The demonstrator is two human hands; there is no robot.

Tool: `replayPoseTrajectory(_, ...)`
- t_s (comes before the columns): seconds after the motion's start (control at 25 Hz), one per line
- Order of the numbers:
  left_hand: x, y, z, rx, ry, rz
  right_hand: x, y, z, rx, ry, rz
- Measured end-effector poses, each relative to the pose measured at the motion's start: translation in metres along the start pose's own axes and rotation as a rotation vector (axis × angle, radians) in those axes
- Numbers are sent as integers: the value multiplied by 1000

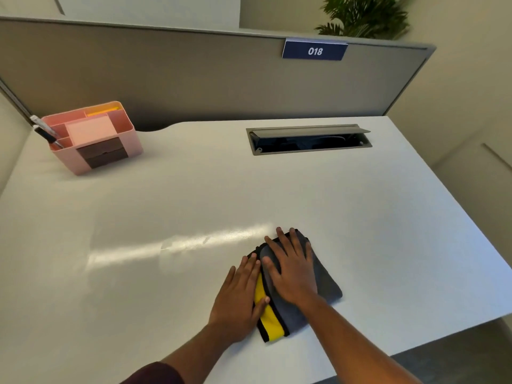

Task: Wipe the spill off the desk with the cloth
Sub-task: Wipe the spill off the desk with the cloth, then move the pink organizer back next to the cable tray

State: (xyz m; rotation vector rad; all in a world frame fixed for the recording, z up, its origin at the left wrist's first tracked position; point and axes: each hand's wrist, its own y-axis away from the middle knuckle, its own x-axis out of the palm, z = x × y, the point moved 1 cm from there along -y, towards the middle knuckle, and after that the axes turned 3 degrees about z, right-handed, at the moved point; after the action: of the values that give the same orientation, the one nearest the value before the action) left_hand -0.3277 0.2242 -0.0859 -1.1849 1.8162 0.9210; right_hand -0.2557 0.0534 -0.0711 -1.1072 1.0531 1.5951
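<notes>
Pressing the cloth [318,275] flat, facing sign [315,51] "018".

Both forearms run off the near edge of the picture. The right hand [292,270] covers the middle of the cloth [324,281], and the left hand [239,297] hides its left edge. The plant [365,15] at far right is blurred and cut by the top edge. Inside the cable hatch [309,139] it is too dark to tell anything.
</notes>
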Motion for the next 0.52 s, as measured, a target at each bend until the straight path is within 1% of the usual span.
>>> replayPoseTrajectory(0.04,2,-3,2,-17,-37,5,1,-3,-13,-32,16,23)
replayPoseTrajectory(0.12,2,-8,9,-22,-123,-2,3,-4,-34,-23,60,16)
replayPoseTrajectory(0.24,-3,-26,9,-1,-184,17,2,-6,-44,91,47,-24)
replayPoseTrajectory(0.32,-7,-39,5,-1,-196,28,2,-8,-42,157,29,-47)
replayPoseTrajectory(0.44,-13,-45,1,-20,-178,116,5,-8,-38,213,-6,-61)
replayPoseTrajectory(0.52,-18,-49,1,-2,-151,110,0,-13,-35,241,-44,-69)
